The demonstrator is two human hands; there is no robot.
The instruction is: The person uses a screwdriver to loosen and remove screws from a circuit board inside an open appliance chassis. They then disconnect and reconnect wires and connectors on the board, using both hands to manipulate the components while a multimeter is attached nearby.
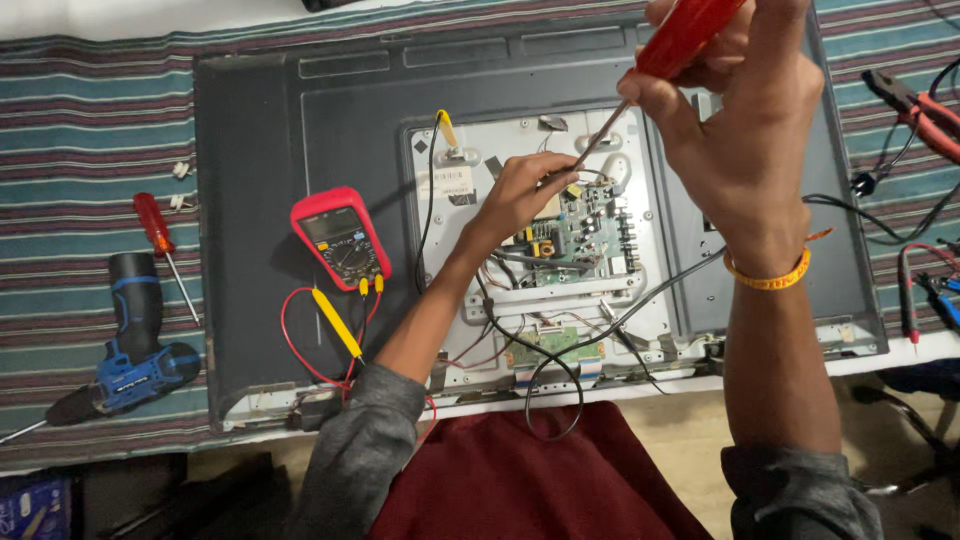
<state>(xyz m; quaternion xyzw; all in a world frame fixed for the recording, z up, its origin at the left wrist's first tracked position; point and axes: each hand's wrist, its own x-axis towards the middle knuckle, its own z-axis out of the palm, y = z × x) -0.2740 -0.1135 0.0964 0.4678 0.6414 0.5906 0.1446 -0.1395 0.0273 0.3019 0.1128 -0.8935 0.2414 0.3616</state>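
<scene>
Head view, nearest first: past a maroon cloth (520, 480), the left hand (520, 195) pinches the screwdriver's tip on the circuit board (575, 235) inside the television back panel (300, 130). Right hand (735, 110) grips the red screwdriver (670, 50) above the board. Left of the board lies a red multimeter (340, 238).

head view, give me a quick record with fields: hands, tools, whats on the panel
surface: striped cloth
panel: flat screen back, cover off, circuit board exposed
right hand: grips red-handled screwdriver, tip down at the board's top edge
left hand: fingers by the screwdriver tip
on panel: red multimeter, yellow probe
left of panel: blue drill, second red screwdriver
</scene>
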